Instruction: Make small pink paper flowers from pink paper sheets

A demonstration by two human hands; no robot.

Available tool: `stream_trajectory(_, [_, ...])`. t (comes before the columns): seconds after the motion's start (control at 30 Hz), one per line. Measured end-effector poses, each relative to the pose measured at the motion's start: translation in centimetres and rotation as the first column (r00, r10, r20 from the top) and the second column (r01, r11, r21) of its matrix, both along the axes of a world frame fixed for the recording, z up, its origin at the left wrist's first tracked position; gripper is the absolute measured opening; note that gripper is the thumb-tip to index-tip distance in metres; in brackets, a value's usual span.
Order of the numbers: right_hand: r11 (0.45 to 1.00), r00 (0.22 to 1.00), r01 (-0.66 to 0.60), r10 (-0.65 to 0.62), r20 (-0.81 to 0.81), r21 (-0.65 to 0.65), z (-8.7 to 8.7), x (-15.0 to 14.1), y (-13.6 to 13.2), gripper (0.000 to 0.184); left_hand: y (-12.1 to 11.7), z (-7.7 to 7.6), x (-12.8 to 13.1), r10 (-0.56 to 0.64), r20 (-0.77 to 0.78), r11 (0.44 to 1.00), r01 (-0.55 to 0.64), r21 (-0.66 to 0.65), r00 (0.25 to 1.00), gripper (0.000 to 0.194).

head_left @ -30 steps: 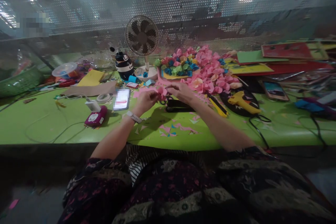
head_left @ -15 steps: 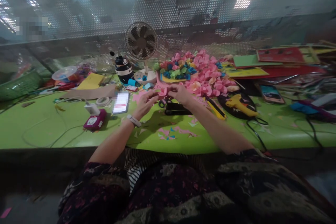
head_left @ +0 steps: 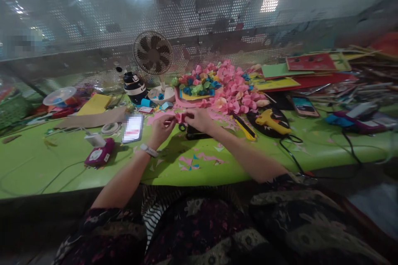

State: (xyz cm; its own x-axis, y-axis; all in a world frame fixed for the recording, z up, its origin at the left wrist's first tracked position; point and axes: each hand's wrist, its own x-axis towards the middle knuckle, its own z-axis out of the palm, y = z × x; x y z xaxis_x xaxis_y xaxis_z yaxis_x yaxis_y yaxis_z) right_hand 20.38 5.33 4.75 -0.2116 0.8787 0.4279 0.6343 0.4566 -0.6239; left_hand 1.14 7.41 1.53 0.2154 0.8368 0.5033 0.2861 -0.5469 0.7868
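A small folded piece of pink paper [head_left: 179, 117] is pinched between the fingertips of my left hand [head_left: 162, 128] and my right hand [head_left: 199, 119]. Both hands are closed, above the middle of the table. Just below the paper a dark scissors handle [head_left: 182, 127] shows in part. Under my right wrist lies a black object [head_left: 194, 135], partly covered, whose kind I cannot make out. Behind my hands rises a heap of pink paper flowers [head_left: 231, 87], with blue, green and yellow ones [head_left: 200, 85] on its left side.
On the green table [head_left: 124, 174] lie paper scraps [head_left: 199, 159], a yellow cutter [head_left: 244, 128], a yellow glue gun [head_left: 270, 122] and two phones [head_left: 133, 128]. A fan [head_left: 153, 53] and a dark bottle [head_left: 135, 87] stand behind. At left is a purple socket box [head_left: 100, 153] with cables.
The view has swung to the right, so the table's things sit further left. My fingers have closed in on the pink paper, which looks more folded and lower.
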Motion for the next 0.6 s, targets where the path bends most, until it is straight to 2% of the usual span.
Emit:
stream_trajectory(0.1, [0.998, 0.988, -0.011, 0.001, 0.156, 0.062, 0.0, -0.4, -0.6, 0.019, -0.2, 0.1, 0.0, 0.026, -0.061, 0.996, -0.021, 0.089, 0.998, 0.023])
stream_trajectory(0.2, [0.996, 0.981, -0.049, 0.035, 0.189, 0.07, 0.0, -0.5, -0.7, 0.021, -0.6, 0.4, 0.2, 0.032, -0.063, 0.995, -0.026, 0.098, 0.997, 0.024])
stream_trajectory(0.3, [0.998, 0.997, -0.043, 0.04, 0.06, 0.051, -0.2, -0.3, -0.2, 0.02, -0.9, 0.9, 0.2, -0.023, 0.093, 0.997, 0.029, -0.074, 0.995, 0.033])
stream_trajectory(0.43, [0.999, 0.99, -0.016, 0.01, -0.142, -0.042, -0.4, 0.0, 0.6, 0.019, -0.7, 1.1, 0.2, -0.064, 0.304, 0.916, 0.177, -0.361, 0.95, 0.047])
stream_trajectory(0.6, [0.993, 0.969, -0.028, -0.002, -0.248, -0.116, -0.8, 0.1, 1.1, 0.019, -0.4, 0.7, 0.4, -0.07, 0.414, 0.842, 0.276, -0.463, 0.908, 0.043])
